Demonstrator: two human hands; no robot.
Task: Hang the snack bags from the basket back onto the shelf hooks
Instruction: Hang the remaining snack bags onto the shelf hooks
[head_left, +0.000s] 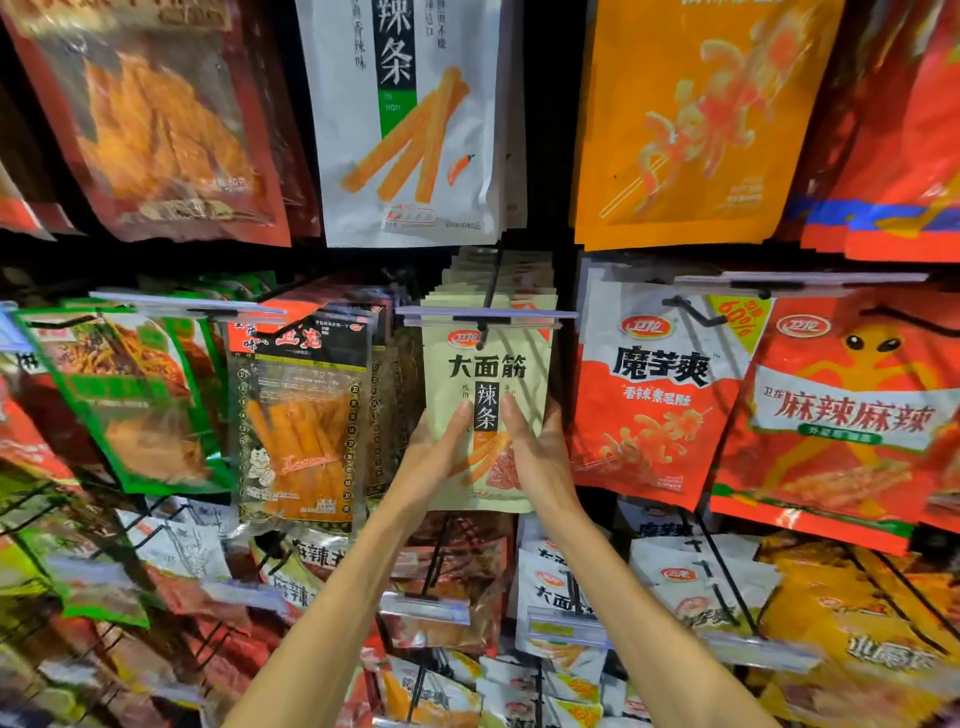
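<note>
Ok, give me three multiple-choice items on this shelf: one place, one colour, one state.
1. Where is the beige bag? A. top row B. middle row, at the centre hook C. bottom row
2. The large bag above the red-and-white bag is: A. orange B. blue C. black
3. The beige bag is held by: A. no hand B. one hand C. both hands

B, its top meets the hook below the white bag; A, its front is orange; C, the left hand and right hand each grip its lower half.
</note>
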